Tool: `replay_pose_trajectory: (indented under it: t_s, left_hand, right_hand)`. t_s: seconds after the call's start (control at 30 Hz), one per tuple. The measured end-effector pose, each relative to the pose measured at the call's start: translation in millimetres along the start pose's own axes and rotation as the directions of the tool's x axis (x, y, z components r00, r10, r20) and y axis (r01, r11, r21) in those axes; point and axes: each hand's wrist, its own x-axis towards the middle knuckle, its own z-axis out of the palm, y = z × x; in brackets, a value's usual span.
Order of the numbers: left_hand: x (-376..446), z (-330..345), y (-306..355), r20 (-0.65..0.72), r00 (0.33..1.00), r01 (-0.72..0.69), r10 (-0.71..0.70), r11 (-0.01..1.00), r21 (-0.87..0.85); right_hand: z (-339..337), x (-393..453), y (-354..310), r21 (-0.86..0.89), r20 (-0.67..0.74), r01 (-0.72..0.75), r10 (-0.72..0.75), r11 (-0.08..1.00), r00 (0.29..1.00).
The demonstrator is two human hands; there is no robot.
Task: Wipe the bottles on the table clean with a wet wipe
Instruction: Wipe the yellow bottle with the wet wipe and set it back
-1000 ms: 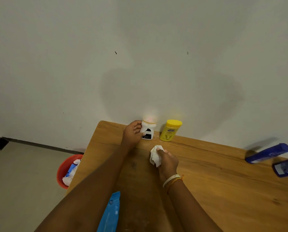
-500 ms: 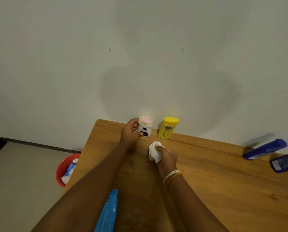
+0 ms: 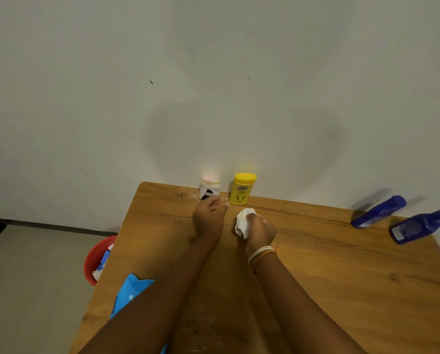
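A person's two bare arms reach forward over a wooden table (image 3: 341,290) set against a plain wall. A second ago the left hand (image 3: 208,221) was curled round a small white jar (image 3: 209,187) at the table's far edge; it has now let go and drawn back, and it hovers just in front of the jar holding nothing, fingers loosely bent, fingertips close to the jar's base but seemingly apart from it. The jar stands upright by the wall, with a yellow bottle (image 3: 242,189) upright just to its right. The right hand (image 3: 259,232), bangles at the wrist, grips a crumpled white wet wipe (image 3: 243,222) in curled fingers, as it did before, near both containers but touching neither. Well apart, at the right end of the table, two dark blue bottles (image 3: 378,212) (image 3: 422,226) lean or lie side by side. A blue wipes packet (image 3: 130,292) rests at the near left edge, and a red bin (image 3: 97,261) holding used wipes sits on the floor beside the table. The release suggests the jar is finished and set down; the yellow bottle looks the likely next one to wipe
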Motion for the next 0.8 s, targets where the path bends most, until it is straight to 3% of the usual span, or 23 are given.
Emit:
replay_pose_trajectory:
  t_s: [0.1,0.33,0.53,0.67,0.8]
  left_hand:
    - [1.6,19.5,16.0,0.091,0.996,-0.005,0.004,1.0,0.009]
    - [6.1,61.2,43.5,0.025,0.997,0.069,-0.069,0.998,0.001]
    - [21.4,75.0,36.6,0.027,0.985,0.167,-0.172,0.978,0.125]
    - [11.3,70.2,33.5,0.169,0.981,0.093,-0.097,0.995,0.031]
    - [-16.6,54.9,49.2,0.363,0.931,0.084,-0.035,0.989,-0.121]
  right_hand:
    - [-10.3,4.4,-8.7,0.026,-0.031,0.014,-0.013,1.0,0.999]
    - [-35.8,22.5,-12.4,0.015,-0.05,0.008,-0.007,1.0,0.999]
    - [-48.4,31.2,-19.4,0.013,-0.028,0.001,-0.001,1.0,1.0]
    - [-57.1,29.2,-31.4,0.026,-0.001,-0.002,0.002,1.0,1.0]
    - [-71.1,11.0,-48.1,0.098,0.076,0.032,-0.039,0.995,0.996]
